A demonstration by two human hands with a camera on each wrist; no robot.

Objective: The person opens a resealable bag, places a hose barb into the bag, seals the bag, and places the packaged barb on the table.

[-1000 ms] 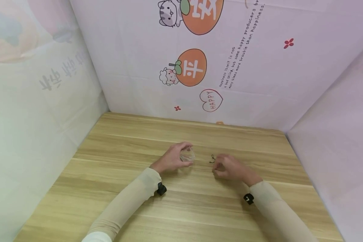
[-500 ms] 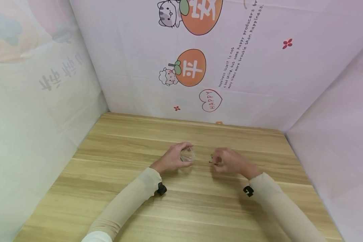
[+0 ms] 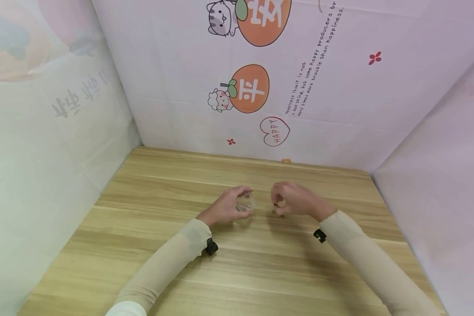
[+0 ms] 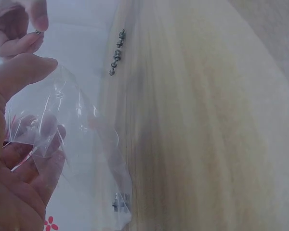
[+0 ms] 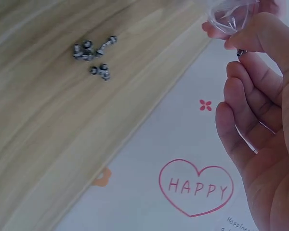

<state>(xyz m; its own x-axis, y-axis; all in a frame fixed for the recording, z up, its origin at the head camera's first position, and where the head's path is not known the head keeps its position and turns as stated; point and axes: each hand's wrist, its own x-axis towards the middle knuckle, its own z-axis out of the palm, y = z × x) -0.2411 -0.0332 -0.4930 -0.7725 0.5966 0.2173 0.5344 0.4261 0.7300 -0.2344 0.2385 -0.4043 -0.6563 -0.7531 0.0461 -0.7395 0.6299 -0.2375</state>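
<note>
My left hand (image 3: 223, 208) holds a clear plastic bag (image 4: 82, 125), its mouth spread between thumb and fingers. Inside the bag, low down, a small metal piece (image 4: 116, 204) shows through the film. A little to the right, my right hand (image 3: 300, 202) is raised over the table. It pinches a small metal screw (image 5: 241, 52) between thumb and index finger, close to the bag in the right wrist view. Beneath that hand, several small metal screws (image 5: 78, 51) lie in a loose cluster on the wooden table, partly hidden by the fingers in the head view.
The wood-grain table (image 3: 205, 272) meets a white printed cloth wall (image 3: 174, 79) at its back edge. More pale cloth hangs at the left and right sides. Black wrist straps (image 3: 211, 246) sit at the cuffs of both beige sleeves.
My right hand has moved up and slightly left in the head view, rising off the screws with one pinched in its fingertips. My left hand and the bag have stayed nearly still.
</note>
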